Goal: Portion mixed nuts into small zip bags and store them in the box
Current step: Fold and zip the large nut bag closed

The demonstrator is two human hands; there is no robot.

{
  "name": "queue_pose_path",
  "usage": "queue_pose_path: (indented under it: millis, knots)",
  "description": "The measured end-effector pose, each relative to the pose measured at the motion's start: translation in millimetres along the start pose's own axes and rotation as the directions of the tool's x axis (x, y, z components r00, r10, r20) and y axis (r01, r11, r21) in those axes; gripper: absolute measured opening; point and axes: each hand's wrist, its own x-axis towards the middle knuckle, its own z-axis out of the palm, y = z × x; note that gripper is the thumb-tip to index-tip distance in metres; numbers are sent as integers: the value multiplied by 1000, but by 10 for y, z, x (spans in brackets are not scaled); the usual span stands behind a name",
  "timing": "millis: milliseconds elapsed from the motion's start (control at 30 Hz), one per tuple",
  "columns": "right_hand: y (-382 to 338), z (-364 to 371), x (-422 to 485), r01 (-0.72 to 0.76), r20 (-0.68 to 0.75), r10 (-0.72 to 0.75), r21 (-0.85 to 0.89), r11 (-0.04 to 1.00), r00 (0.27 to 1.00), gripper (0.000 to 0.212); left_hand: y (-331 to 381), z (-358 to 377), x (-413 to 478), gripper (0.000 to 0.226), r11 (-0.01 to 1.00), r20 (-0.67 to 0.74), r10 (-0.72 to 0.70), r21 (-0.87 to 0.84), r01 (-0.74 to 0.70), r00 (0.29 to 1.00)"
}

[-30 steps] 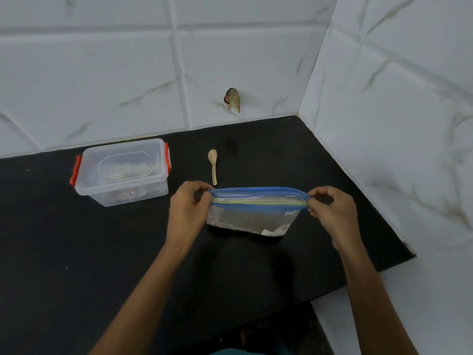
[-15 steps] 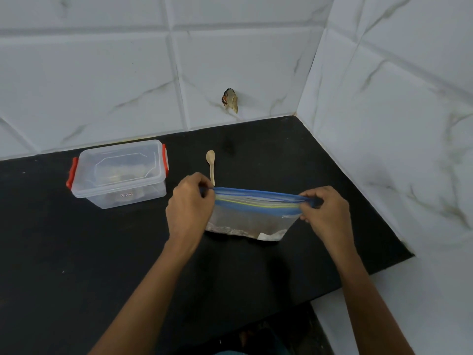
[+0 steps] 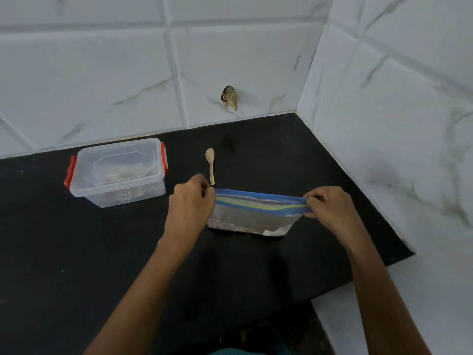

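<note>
Looks like zip closing. Holding bag (image 3: 252, 213) upright on counter (image 3: 76, 252), toward right edge, just in front of spoon (image 3: 210, 162), well apart from lidded box (image 3: 117, 172) at back left. Pinching zip ends: left hand (image 3: 190, 201) and right hand (image 3: 330, 208), fingers curled against thumbs, wrists level, forearms reaching in from front edge. Pull strip taut, align tracks, press end to end, check for gaps.

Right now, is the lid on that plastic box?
Yes, on: the clear lid sits flat atop the box, between its red clips.
</note>
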Motion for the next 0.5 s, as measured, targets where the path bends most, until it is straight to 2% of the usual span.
queue_pose_path:
  millis: [167,300,500]
  knots:
    - [-12,-47,-10,-15,11,15,0,1000,1000,13,-10,-15,7,12,999,4,15,32,-15,1000]
    - [-20,-52,-20,-10,-72,4,-77,997,997,14,-6,-22,14,11,995,-57,43,-90,-49,997]
    - [-36,-114,-7,-17,-114,14,-20,1000,993,10,4,-67,2,14,981,-70,2,-192,-16,998]
